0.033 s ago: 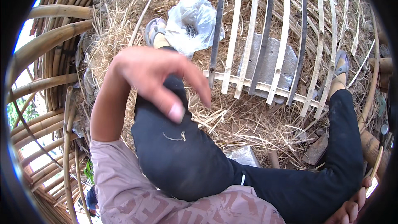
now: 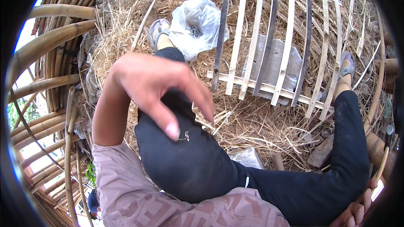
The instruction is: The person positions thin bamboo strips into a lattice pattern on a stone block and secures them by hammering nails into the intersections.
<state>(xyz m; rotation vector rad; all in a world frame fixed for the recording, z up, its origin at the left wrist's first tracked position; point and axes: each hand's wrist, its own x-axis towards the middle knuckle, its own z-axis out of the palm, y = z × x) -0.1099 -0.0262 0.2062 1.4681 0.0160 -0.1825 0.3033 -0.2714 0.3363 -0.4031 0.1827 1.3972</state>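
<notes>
Bag [image 2: 183, 49] holds grey pieces [image 2: 195, 32] beside the slatted frame [image 2: 287, 38] edge; your left hand [image 2: 153, 84] gapes above your knee [image 2: 181, 168]; your right hand's [image 2: 357, 211] grip, I can't tell.

The place looks like a rough open-air work spot in or beside a bamboo structure, not a finished room. Underfoot is bare earthy ground [image 2: 115, 27] strewn with dry straw and split strips. From eight to eleven o'clock runs an openwork wall of bamboo poles [image 2: 59, 37], with bright daylight and green leaves [image 2: 90, 174] showing through its gaps; a thick bamboo length [image 2: 381, 151] lies between three and four o'clock. Signs of building work are a slatted frame [image 2: 289, 21] between one and two o'clock, over a grey slab [image 2: 273, 59], and a clear plastic bag [image 2: 202, 10] of small metal pieces [image 2: 195, 31] at twelve.
</notes>
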